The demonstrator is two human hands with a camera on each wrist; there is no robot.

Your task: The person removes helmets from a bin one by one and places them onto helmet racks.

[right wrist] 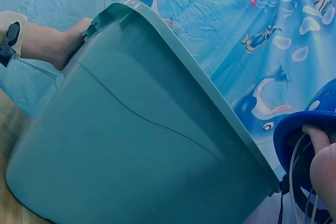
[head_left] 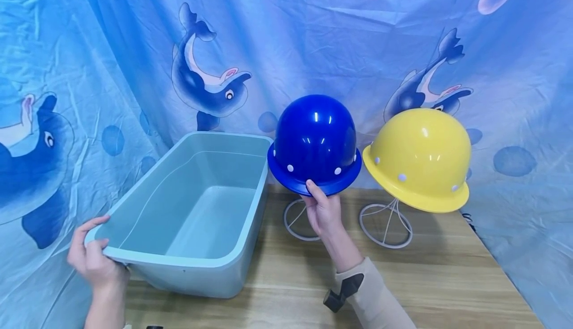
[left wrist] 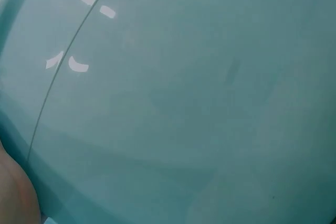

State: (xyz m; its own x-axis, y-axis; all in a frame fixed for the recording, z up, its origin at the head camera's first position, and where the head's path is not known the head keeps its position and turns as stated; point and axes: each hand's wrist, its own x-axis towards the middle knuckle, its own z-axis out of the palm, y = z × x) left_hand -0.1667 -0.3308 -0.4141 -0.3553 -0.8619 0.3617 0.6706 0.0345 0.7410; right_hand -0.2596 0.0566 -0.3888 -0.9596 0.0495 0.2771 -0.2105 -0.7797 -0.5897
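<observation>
At the near left corner of a light teal plastic tub (head_left: 215, 262), my left hand (head_left: 96, 257) grips the rim. A blue hard hat (head_left: 315, 135) is upright to the right of the tub, its front brim pinched by my right hand (head_left: 324, 214), thumb on top. Wires of a stand show under this hat in the right wrist view, where part of my right hand (right wrist: 323, 166) is at the edge. Whether the hat bears on the stand I cannot tell. The left wrist view is filled by the tub's wall (left wrist: 173, 87).
A yellow hard hat (head_left: 421, 155) sits tilted on a white wire stand (head_left: 386, 244) at the right. The ring base of another wire stand (head_left: 291, 232) is below the blue hat. Everything stands on a wood-grain table (head_left: 447, 279), before a blue dolphin-print curtain (head_left: 304, 45).
</observation>
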